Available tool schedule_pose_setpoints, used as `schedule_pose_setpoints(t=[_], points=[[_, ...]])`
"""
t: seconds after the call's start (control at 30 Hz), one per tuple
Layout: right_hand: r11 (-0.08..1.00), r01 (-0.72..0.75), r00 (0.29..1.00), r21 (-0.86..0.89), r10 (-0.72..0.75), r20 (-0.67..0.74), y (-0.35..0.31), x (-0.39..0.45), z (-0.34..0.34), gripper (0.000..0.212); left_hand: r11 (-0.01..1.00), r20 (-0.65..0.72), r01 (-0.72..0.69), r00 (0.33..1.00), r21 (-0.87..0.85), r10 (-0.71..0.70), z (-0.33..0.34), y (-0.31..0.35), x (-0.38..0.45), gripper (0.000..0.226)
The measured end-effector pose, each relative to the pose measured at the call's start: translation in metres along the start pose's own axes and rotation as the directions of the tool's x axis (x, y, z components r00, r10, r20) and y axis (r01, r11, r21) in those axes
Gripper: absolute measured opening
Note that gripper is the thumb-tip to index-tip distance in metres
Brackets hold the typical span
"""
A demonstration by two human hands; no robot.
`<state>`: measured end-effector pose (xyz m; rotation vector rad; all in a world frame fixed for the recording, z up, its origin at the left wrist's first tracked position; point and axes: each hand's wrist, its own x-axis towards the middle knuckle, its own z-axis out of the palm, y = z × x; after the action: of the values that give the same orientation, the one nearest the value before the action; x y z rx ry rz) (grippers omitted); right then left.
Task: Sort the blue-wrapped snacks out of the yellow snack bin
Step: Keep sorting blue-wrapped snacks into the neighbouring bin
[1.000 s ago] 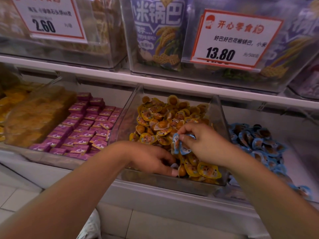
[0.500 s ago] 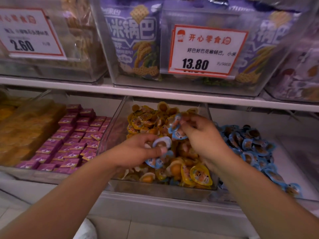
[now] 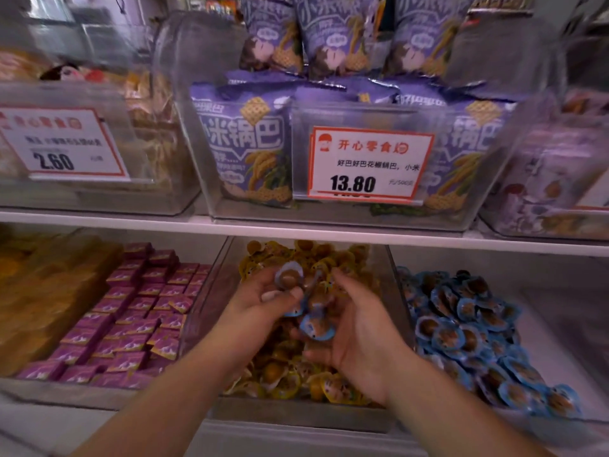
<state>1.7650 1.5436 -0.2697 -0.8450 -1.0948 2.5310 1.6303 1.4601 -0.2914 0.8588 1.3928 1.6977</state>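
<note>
A clear bin (image 3: 298,415) on the lower shelf holds a heap of yellow-wrapped snacks (image 3: 280,377). Both hands hover together above its middle. My left hand (image 3: 260,305) pinches blue-wrapped snacks (image 3: 289,278) between thumb and fingers. My right hand (image 3: 356,331) is cupped, palm toward the left, with more blue-wrapped snacks (image 3: 316,326) resting against its fingers. The two clusters of blue snacks touch between the hands. A pile of blue-wrapped snacks (image 3: 471,338) lies in the compartment to the right of the bin.
Purple-wrapped squares (image 3: 131,311) fill the bin to the left, with orange packets (image 3: 43,291) beyond. The white upper shelf edge (image 3: 296,230) runs just above the bins, carrying clear boxes of purple bags (image 3: 250,143) and price tags (image 3: 369,163).
The view has tilted upward. My left hand rose out of the yellow pile with blue snacks and came up against my right hand, which still holds its blue snacks.
</note>
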Motion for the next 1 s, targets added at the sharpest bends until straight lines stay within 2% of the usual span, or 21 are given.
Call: schedule_pose_setpoints(t=[0.03,0.1,0.17,0.27,0.37,0.53,0.7,0.8,0.93,1.0], points=[[1.0,0.008,1.0,-0.019,-0.008,0.021,0.0,0.001,0.001,0.055,0.979,0.017,-0.109,0.994,0.17,0.108,0.002,-0.002,-0.003,0.026],[1.0,0.017,0.999,-0.02,-0.016,0.044,0.001,0.003,0.001,0.057,0.842,0.13,-0.292,0.956,0.455,0.261,0.006,-0.006,-0.009,0.036],[0.999,0.035,0.998,-0.007,-0.034,0.051,0.002,0.004,0.001,0.053,0.753,0.179,-0.358,0.933,0.552,0.312,0.008,-0.005,-0.012,0.042],[0.992,0.128,0.992,-0.017,-0.128,-0.02,0.005,0.005,0.003,0.037,0.757,0.174,-0.36,0.932,0.546,0.318,0.004,-0.002,-0.013,0.043],[0.979,0.194,0.976,-0.06,-0.199,-0.093,0.006,0.004,0.004,0.033,0.776,0.123,-0.351,0.933,0.523,0.339,0.0,0.002,-0.014,0.037],[0.979,0.173,0.983,-0.107,-0.178,-0.045,0.004,-0.003,0.005,0.029,0.738,-0.001,-0.352,0.902,0.575,0.431,-0.004,0.002,-0.014,0.027],[0.977,0.191,0.98,-0.09,-0.195,-0.033,0.002,-0.004,0.002,0.024,0.689,-0.059,-0.395,0.843,0.607,0.535,0.005,0.004,-0.019,0.033],[0.984,0.162,0.987,-0.074,-0.163,0.002,-0.001,-0.005,0.001,0.033,0.646,-0.032,-0.458,0.801,0.611,0.598,0.013,0.006,-0.02,0.036],[0.979,0.202,0.977,-0.038,-0.204,-0.055,-0.004,-0.012,0.001,0.036,0.65,0.033,-0.482,0.817,0.587,0.576,0.024,0.0,-0.022,0.035],[0.965,0.261,0.957,-0.026,-0.262,-0.124,-0.009,-0.017,0.0,0.03,0.558,0.111,-0.481,0.815,0.676,0.569,0.023,-0.002,-0.019,0.035]])
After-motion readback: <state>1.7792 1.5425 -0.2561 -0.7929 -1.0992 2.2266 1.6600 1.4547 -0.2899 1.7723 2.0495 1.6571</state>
